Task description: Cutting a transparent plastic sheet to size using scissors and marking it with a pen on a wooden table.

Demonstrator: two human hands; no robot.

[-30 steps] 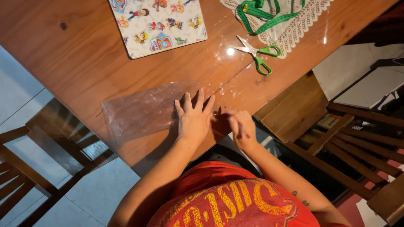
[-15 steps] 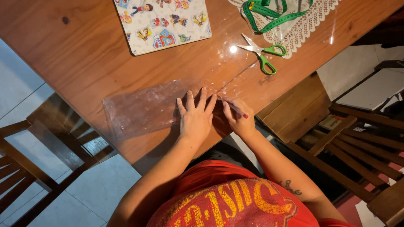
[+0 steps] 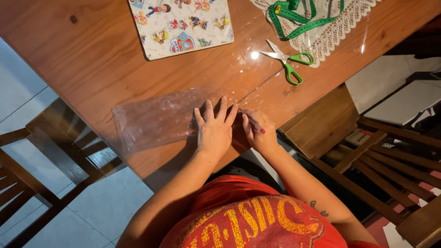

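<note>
A clear plastic sheet (image 3: pixel 154 120) lies flat near the front edge of the wooden table (image 3: pixel 92 69). My left hand (image 3: pixel 214 130) presses flat on the sheet's right end with fingers spread. Right beside it, my right hand (image 3: pixel 258 132) has its fingers curled around a small thin object with a red tip, pinched against the sheet's right edge. What that object is I cannot tell.
Green-handled scissors (image 3: pixel 288 61) lie open further back on the table. Behind them are a green measuring tape (image 3: pixel 294 18) on a white lace doily (image 3: pixel 330 32) and a cartoon-printed board (image 3: pixel 181 24). Wooden chairs stand at left (image 3: pixel 41 156) and right (image 3: pixel 367 151).
My right hand has moved up from the table edge to the sheet's right end beside my left hand. My left hand has stayed pressed on the sheet.
</note>
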